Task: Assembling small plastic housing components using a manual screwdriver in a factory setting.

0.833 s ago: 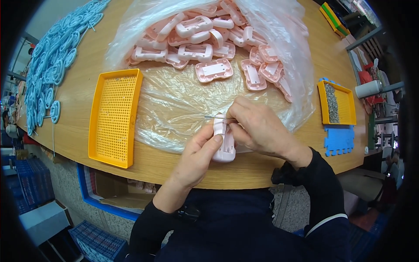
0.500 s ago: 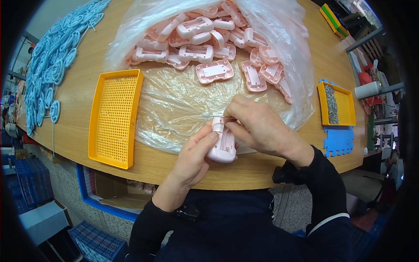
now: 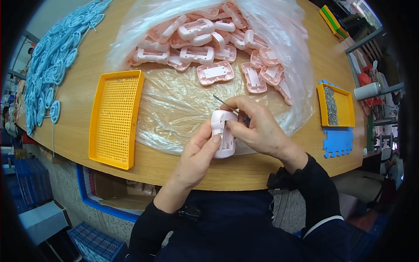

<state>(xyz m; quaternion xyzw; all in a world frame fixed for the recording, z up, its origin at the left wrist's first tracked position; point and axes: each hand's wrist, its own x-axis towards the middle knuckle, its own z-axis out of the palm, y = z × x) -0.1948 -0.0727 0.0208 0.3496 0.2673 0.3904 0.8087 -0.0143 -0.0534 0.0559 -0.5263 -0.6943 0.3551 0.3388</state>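
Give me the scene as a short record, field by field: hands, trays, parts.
Left hand: holds pink plastic housing
Right hand: holds thin-shafted screwdriver, tip off the housing
Left tray: yellow, perforated
Right tray: smaller, yellow, holding small grey pieces, on blue foam mat
Pink housings: piled on clear plastic sheeting
Far left: heap of light-blue plastic parts

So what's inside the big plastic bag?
A heap of pink shells. The bag's cloudy sides blur what's at the edges, and the top shells cover whatever lies underneath, so I can't see that.
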